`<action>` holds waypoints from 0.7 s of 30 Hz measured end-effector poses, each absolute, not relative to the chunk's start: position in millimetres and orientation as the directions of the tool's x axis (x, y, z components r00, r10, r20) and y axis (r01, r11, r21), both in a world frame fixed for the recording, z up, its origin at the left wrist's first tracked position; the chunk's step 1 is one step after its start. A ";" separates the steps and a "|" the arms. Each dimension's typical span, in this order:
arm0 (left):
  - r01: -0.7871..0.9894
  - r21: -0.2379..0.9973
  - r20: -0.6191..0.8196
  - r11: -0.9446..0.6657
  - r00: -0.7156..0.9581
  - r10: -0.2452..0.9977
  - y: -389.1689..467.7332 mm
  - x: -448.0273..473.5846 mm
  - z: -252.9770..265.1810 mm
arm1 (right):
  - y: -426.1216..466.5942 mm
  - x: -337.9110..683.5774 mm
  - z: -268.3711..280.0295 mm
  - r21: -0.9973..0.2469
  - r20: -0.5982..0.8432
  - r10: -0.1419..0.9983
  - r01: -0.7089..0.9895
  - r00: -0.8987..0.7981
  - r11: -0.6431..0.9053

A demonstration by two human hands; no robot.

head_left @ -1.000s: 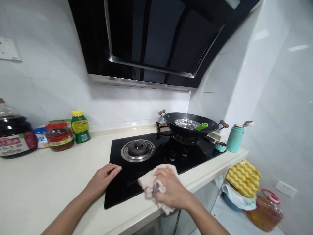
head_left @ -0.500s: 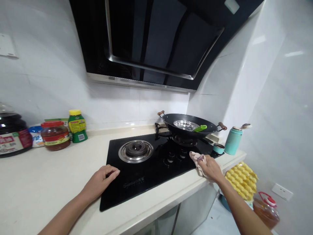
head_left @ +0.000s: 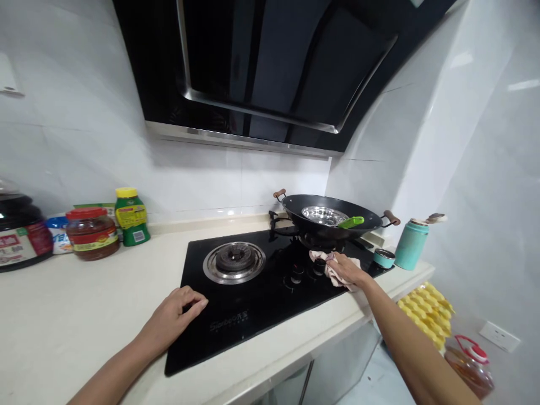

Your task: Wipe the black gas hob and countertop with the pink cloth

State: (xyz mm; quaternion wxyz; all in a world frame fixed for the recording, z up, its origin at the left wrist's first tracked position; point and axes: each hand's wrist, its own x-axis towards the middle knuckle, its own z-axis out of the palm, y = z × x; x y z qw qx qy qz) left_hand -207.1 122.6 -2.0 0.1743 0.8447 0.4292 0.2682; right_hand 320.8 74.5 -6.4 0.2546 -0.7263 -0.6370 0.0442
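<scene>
My right hand point(head_left: 346, 270) holds a pale pinkish cloth point(head_left: 340, 279), pressing it on the black glass gas hob point(head_left: 253, 304) right beside a control knob point(head_left: 319, 266). Another knob point(head_left: 297, 274) stands to its left. My left hand point(head_left: 182, 309) rests at the hob's left edge, fingers curled loosely and thumb against them, with nothing visible inside. Behind the cloth, a black wok point(head_left: 358, 228) with wooden handles sits on the right burner. Inside the wok lie a shiny perforated metal bowl point(head_left: 323, 215) and something with a green handle point(head_left: 351, 223).
The left burner point(head_left: 235, 262) is uncovered. A turquoise flask point(head_left: 411, 246) and small turquoise cup point(head_left: 383, 258) stand at right. Jars, including a red-lidded one point(head_left: 93, 236) and a green bottle point(head_left: 133, 219), line the left wall. A range hood point(head_left: 270, 67) hangs above; yellow egg trays point(head_left: 426, 312) lie below.
My right hand has moved the cloth from the hob's front right edge inward and left, up beside the right knob. My left hand stays almost in place. The view has shifted slightly.
</scene>
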 end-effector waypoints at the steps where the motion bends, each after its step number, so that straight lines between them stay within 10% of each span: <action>1: 0.634 0.524 0.301 -0.568 0.486 0.820 122.4 -206.7 -1.8 | 80.8 320.8 -4.3 -0.458 0.248 0.952 0.888 0.177 -0.046; 11: 0.654 0.478 0.310 -0.587 0.499 0.809 123.2 -202.1 -1.4 | 134.0 311.2 11.4 -0.642 0.120 0.981 0.766 0.152 -0.040; 21: 0.682 0.410 0.306 -0.605 0.522 0.796 119.8 -198.4 -3.3 | 173.8 257.9 31.7 -0.479 -0.018 0.980 0.862 -0.198 0.165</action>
